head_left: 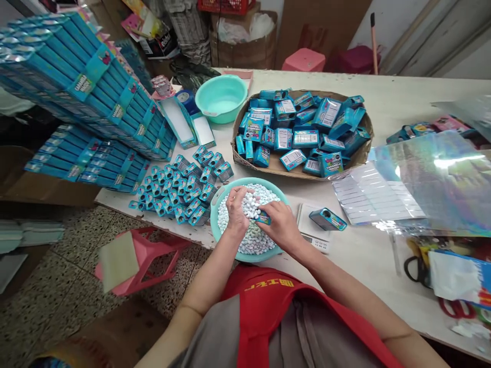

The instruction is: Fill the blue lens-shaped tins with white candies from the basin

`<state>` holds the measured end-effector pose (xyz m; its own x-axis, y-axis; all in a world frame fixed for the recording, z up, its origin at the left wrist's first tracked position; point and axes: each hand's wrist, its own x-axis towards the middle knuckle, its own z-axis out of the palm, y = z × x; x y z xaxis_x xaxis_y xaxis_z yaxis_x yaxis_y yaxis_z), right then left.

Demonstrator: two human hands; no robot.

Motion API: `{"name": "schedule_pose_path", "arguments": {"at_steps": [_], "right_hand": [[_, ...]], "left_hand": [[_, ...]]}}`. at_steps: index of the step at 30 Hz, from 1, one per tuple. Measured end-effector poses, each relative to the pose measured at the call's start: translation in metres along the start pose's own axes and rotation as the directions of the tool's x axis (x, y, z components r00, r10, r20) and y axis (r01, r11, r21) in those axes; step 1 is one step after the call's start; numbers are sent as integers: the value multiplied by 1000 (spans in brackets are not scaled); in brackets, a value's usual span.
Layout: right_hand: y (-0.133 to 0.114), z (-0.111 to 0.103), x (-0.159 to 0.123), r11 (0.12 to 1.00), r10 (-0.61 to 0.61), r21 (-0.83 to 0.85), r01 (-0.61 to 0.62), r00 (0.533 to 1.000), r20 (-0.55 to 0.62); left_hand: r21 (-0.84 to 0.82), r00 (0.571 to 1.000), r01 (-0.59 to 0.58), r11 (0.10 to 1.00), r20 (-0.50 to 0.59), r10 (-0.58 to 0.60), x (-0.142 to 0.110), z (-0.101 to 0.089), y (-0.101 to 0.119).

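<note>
A light green basin (283,195) full of small pale candies (259,248) stands at the table's near edge. Above it my left hand (238,207) is cupped, its fingers curled around a heap of white candies (251,204). My right hand (282,222) grips a small blue candy box (264,217) right beside that heap, with candies at the box's top. Most of this box is hidden by my fingers. Just right of the basin, another blue box (328,219) with a round hole in its end lies on a white scale (316,244).
Rows of small blue boxes (184,189) stand left of the basin. A cardboard tray (276,171) of blue boxes lies behind it, beside another green basin (222,99). Stacked cartons (88,87) rise at left. Plastic sheets (433,179) and scissors (418,268) lie right. A red stool (146,260) stands below.
</note>
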<state>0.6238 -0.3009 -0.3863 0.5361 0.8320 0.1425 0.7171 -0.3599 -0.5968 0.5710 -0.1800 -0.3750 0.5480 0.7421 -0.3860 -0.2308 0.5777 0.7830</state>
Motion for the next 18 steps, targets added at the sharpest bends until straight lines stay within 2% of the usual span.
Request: {"name": "schedule_pose_path", "arguments": {"at_steps": [3, 6, 10, 18], "right_hand": [[-4, 0, 6, 999, 11, 44, -10, 999, -35], [-2, 0, 7, 989, 58, 139, -45, 994, -89], [3, 2, 7, 977, 97, 204, -67, 986, -138], [9, 0, 9, 967, 115, 241, -77, 982, -149]], "left_hand": [[-11, 996, -77, 997, -51, 76, 1, 3, 2], [3, 995, -70, 998, -76, 70, 5, 4, 4], [40, 999, -20, 999, -32, 21, 8, 6, 6], [61, 998, -69, 996, 7, 68, 11, 12, 5]]}}
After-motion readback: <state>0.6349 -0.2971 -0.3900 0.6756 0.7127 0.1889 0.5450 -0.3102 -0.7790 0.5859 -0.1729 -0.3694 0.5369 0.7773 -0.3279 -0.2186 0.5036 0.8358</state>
